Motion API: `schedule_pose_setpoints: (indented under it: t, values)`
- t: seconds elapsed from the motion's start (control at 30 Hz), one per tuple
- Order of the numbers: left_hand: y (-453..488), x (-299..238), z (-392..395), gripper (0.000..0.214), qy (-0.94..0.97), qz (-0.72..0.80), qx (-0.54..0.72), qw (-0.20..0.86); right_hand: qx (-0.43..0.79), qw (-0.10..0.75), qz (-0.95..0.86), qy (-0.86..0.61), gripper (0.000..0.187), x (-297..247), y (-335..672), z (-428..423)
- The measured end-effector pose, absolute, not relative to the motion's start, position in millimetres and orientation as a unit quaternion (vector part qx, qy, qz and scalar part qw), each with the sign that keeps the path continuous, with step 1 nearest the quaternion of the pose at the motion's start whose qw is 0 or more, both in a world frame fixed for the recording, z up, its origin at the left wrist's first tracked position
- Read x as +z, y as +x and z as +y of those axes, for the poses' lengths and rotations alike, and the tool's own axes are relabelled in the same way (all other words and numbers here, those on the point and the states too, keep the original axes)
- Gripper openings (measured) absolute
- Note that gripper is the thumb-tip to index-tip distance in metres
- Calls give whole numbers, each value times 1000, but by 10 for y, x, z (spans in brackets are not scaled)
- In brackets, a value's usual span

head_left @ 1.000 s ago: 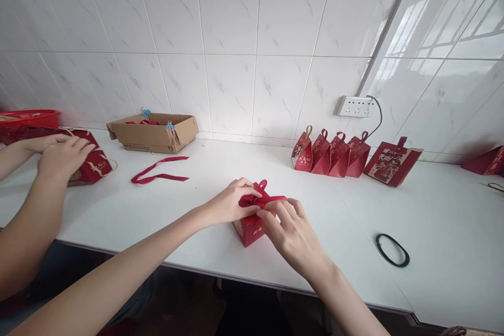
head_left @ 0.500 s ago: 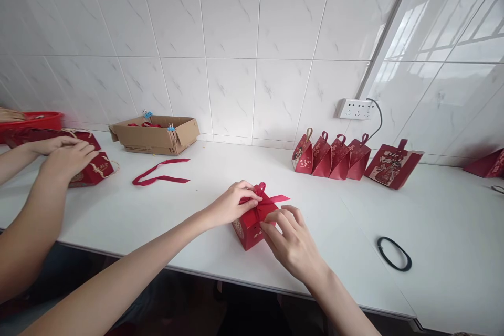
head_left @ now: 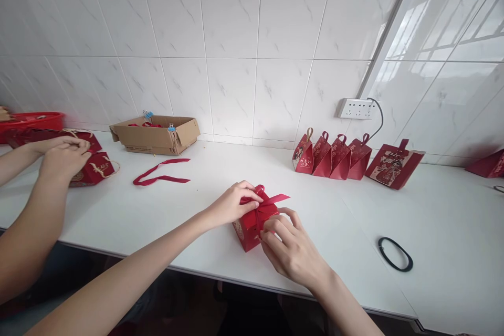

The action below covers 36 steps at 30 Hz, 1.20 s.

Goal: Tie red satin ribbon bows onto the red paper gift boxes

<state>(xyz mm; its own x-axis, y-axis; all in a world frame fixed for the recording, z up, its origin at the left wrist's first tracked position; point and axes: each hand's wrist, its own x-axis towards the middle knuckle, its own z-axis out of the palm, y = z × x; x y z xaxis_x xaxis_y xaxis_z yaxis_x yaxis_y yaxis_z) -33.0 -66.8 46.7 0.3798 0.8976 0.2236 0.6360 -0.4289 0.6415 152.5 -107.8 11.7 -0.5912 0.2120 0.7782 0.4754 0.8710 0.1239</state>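
A small red gift box [head_left: 247, 234] with gold print stands on the white table, close to its front edge. Red ribbon [head_left: 280, 199] is tied over its top, with a loop upright and one tail sticking out to the right. My left hand [head_left: 239, 202] presses on the lid from the left, thumb and fingers closed on the ribbon at the knot. At the front right corner, my right hand [head_left: 290, 245] is closed in a pinch around the ribbon strand that runs down the front; its fingertips partly hide the strand and the box.
Loose ribbon [head_left: 157, 173] lies left of the box, before a cardboard box [head_left: 157, 134] with clips. Several red gift bags [head_left: 331, 160] stand at the back right. A black ring [head_left: 395, 254] lies on the right. A co-worker's hands [head_left: 66, 155] handle a red box [head_left: 94, 169] at far left.
My right hand has moved slightly down along the front of the box, drawing the strand with it. My left hand stays at the knot. The co-worker's hands have shifted slightly left.
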Motion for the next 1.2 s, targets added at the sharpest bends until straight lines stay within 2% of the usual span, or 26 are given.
schedule_pose_setpoints:
  t: [0.1,0.17,0.23,0.5,0.63,0.73,0.8,0.9,1.03,1.1,1.2]
  values:
    - [-327,463,-666,19,805,470,281,230,-96,404,-888,-198,11,223,1625,-992]
    - [-327,462,-670,20,809,466,276,229,-82,391,-877,-266,27,260,1707,-867]
    - [-330,464,-677,22,808,471,267,232,-121,365,-859,-340,35,244,1775,-725]
    - [-321,465,-667,21,797,489,266,233,-246,324,-844,-348,20,133,1783,-819]
    - [-316,465,-653,20,798,485,273,232,-282,302,-847,-334,22,157,1698,-1079]
    - [-319,491,-670,29,804,479,264,234,-278,298,-850,-334,24,168,1656,-1191]
    - [-324,518,-694,33,809,475,258,232,-228,311,-862,-329,21,209,1662,-1212]
    - [-335,547,-731,33,818,460,259,230,-72,354,-872,-331,19,333,1712,-1109]
    - [-340,526,-770,31,812,447,289,238,132,432,-794,-407,21,484,1748,-690]
    - [-331,489,-802,31,802,456,309,232,223,423,-763,-435,19,503,1721,-451]
    - [-312,412,-883,30,785,478,345,190,286,375,-766,-437,19,485,1648,-213]
